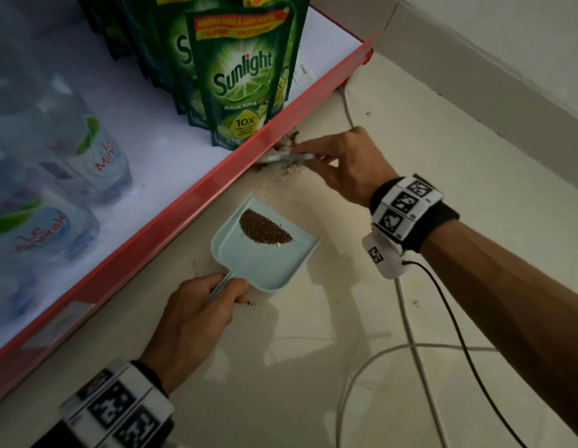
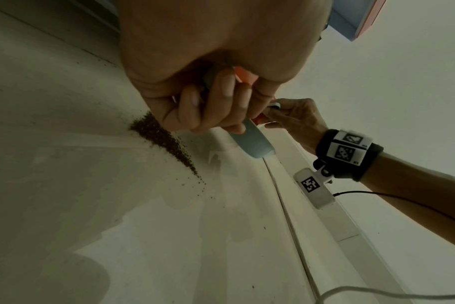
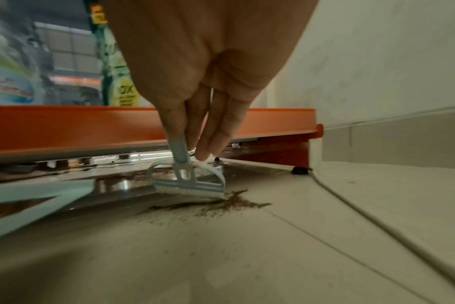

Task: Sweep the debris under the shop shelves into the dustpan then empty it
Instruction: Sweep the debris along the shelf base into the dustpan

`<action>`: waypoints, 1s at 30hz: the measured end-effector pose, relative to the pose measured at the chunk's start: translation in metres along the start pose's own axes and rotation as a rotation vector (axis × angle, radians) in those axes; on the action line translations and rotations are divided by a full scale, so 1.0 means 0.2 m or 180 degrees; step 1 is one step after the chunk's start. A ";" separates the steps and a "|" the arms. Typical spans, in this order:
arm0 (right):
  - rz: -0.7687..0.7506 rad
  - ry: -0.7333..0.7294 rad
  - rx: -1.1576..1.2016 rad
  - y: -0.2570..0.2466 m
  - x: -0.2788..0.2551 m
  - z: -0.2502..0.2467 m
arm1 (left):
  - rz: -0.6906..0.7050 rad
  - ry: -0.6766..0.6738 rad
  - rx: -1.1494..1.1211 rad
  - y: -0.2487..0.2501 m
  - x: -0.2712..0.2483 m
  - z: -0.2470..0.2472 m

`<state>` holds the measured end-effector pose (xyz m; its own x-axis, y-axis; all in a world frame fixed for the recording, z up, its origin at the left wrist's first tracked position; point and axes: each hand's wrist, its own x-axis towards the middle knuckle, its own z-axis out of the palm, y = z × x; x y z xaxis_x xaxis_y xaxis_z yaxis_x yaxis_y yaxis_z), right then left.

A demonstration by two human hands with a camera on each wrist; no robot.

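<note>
Head view: left hand (image 1: pixel 197 315) grips dustpan (image 1: pixel 268 253) handle; right hand (image 1: pixel 342 166) pinches small brush (image 3: pixel 189 181), bristles on floor debris (image 3: pixel 221 203) beside red shelf (image 1: pixel 184 202) edge.

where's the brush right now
In the head view the brush is in the right hand, at the red shelf edge beyond the dustpan, on loose debris.

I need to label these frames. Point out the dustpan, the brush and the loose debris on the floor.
dustpan (image 1: pixel 274 263): head view, bare blue base of the pan.
brush (image 3: pixel 192 186): right wrist view, pale head above the bristles.
loose debris (image 3: pixel 231 202): right wrist view, middle of the dark scatter.
</note>
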<state>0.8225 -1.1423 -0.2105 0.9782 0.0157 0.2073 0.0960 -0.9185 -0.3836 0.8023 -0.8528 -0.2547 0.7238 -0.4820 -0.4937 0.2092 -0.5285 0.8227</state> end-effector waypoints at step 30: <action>0.0228 -0.0370 -0.0062 -0.12 0.03 0.07 | -0.0012 0.0075 -0.0056 -0.07 -0.11 -0.08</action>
<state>0.8278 -1.1145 -0.2135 0.9973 -0.0055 0.0739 0.0227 -0.9264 -0.3758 0.7936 -0.8231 -0.2502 0.7383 -0.4632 -0.4903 0.2235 -0.5178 0.8258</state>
